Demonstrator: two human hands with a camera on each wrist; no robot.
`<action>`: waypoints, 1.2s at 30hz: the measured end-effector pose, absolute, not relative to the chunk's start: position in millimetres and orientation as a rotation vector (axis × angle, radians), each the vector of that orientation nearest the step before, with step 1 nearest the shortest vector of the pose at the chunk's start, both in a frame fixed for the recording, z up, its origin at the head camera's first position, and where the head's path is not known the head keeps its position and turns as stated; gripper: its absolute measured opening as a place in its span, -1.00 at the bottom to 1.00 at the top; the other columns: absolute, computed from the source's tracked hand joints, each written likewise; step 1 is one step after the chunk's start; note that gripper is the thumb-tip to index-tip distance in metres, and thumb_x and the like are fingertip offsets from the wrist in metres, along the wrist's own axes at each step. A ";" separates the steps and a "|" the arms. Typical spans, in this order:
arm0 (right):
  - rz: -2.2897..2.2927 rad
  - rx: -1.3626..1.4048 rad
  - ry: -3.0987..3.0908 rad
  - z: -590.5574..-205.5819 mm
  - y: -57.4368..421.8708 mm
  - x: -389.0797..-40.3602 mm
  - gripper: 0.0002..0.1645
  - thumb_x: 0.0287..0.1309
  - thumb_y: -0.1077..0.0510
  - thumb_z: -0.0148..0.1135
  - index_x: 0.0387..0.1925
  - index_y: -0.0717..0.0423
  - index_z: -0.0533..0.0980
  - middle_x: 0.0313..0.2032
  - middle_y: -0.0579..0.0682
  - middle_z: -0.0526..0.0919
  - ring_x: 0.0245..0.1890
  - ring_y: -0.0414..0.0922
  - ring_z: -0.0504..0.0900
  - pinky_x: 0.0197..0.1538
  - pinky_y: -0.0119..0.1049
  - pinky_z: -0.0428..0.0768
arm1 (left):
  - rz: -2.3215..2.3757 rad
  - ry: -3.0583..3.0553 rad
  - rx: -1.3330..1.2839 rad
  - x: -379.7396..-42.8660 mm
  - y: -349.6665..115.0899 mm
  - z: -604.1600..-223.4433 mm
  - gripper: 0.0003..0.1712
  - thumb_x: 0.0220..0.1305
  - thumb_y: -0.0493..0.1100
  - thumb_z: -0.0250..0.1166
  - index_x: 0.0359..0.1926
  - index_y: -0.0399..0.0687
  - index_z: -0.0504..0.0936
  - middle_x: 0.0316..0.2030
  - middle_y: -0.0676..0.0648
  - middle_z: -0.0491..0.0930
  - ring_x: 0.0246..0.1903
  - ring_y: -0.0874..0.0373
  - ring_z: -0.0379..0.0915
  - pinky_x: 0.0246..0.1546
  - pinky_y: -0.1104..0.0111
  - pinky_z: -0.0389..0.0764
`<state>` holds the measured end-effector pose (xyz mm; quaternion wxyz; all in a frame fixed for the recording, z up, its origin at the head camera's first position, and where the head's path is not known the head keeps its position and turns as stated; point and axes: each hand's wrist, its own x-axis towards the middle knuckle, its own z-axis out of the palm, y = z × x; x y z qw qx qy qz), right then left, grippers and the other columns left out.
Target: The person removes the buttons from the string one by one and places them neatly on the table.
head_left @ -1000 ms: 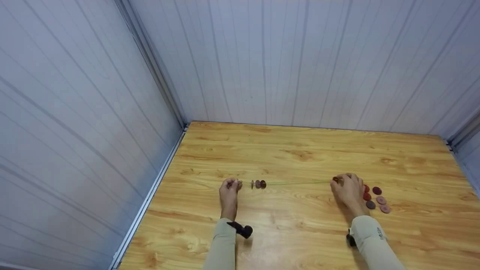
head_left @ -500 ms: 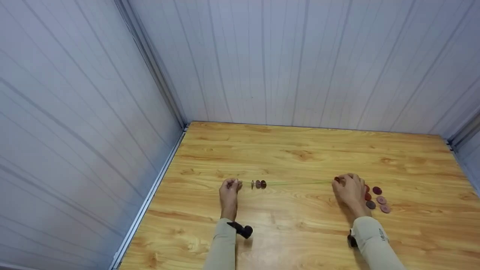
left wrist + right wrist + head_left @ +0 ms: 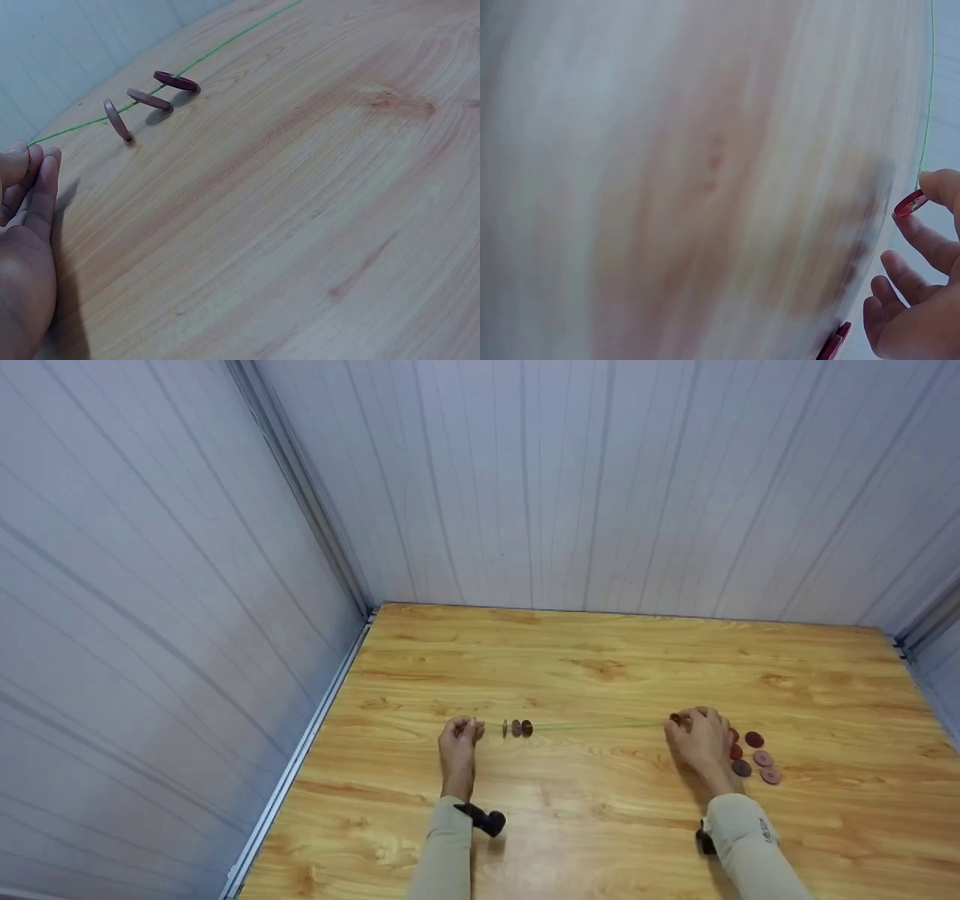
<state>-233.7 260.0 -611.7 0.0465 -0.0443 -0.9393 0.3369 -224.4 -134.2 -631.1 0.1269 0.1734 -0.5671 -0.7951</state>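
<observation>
A thin green string [image 3: 585,727] runs taut from one hand to the other just above the wooden table. Its left end is pinched between the thumb and fingers of my left hand [image 3: 457,750]. Three buttons hang threaded on it near that hand: a pinkish one [image 3: 116,120], a brownish one [image 3: 149,99] and a dark maroon one [image 3: 176,80]. At the string's other end, my right hand [image 3: 703,746] pinches a red button [image 3: 910,203] between thumb and index finger; the string reaches this button.
Loose buttons lie beside my right hand: red ones [image 3: 736,752], a dark maroon one [image 3: 754,739], pink ones [image 3: 770,775] and a grey one [image 3: 742,769]. White panel walls [image 3: 570,495] border the wooden table [image 3: 585,825] at the back and sides.
My right hand has shifted very slightly to the right with the red button. My left hand and the threaded buttons have stayed in place.
</observation>
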 end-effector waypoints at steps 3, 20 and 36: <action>1.046 -0.134 -2.864 -611.2 260.1 -233.2 -0.52 0.31 0.00 0.08 0.07 0.30 0.47 0.21 0.36 0.28 0.16 0.31 0.18 0.18 0.25 0.16 | -2.316 -1.651 0.510 -224.2 -134.1 -630.3 -0.84 0.35 -0.36 0.14 -0.14 -0.45 0.44 -0.14 -0.38 0.55 -0.07 -0.20 0.55 0.03 0.19 0.64; 1.075 -0.111 -2.807 -612.3 263.2 -230.8 -0.52 0.32 0.02 0.07 0.03 0.36 0.47 0.15 0.40 0.30 0.13 0.35 0.17 0.18 0.33 0.06 | -2.333 -1.644 0.550 -227.0 -134.7 -633.0 -0.81 0.34 -0.34 0.16 -0.14 -0.45 0.44 -0.22 -0.25 0.56 -0.17 -0.02 0.58 0.01 0.25 0.65; 1.065 -0.150 -2.808 -605.8 269.8 -223.8 -0.53 0.31 -0.01 0.12 0.03 0.31 0.48 0.18 0.37 0.30 0.19 0.34 0.16 0.20 0.30 0.12 | -2.324 -1.640 0.540 -226.4 -134.9 -631.5 -0.81 0.33 -0.34 0.17 -0.14 -0.46 0.44 -0.24 -0.25 0.57 -0.22 0.03 0.58 -0.01 0.23 0.65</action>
